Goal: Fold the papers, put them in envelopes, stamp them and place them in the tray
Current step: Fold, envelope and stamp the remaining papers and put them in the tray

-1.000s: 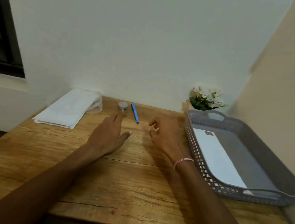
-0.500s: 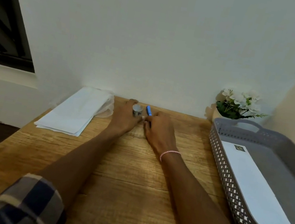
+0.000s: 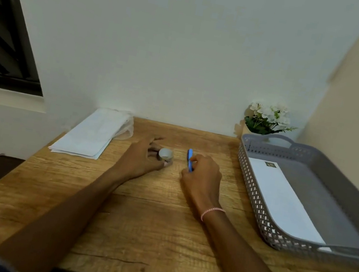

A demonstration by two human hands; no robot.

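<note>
The stamp roll (image 3: 166,154), a small pale cylinder, sits on the bench (image 3: 149,221) toward the far middle, held by the left hand (image 3: 143,160): the thumb presses its near side and the fingers (image 3: 155,149) curl round its far side, so the grip is closed on it. Just right of it, with a strip of bare wood between, the blue pen (image 3: 189,160) points away toward the wall, and the right hand (image 3: 202,178) pinches its near end with curled fingers (image 3: 196,159); the far half of the pen sticks out free. A pink band (image 3: 211,212) circles the right wrist.

The papers (image 3: 93,135) lie in a flat white stack at the far left corner, their left edge close to the bench edge and well apart from the left hand. A crumpled clear wrapper (image 3: 127,126) lies at the stack's far right corner.

The tray (image 3: 256,197), grey with a lattice wall, stands along the right side, its near end close to the front edge of the bench. One envelope (image 3: 282,202) lies flat inside against the left wall, with a dark stamp (image 3: 271,164) on its far corner; the rest of the tray floor is bare. Flowers (image 3: 268,118) stand behind the tray's far handle, against the wall.

Between the forearms and forward to the near edge, the wood is open; so is the stretch between the right hand and the tray.
</note>
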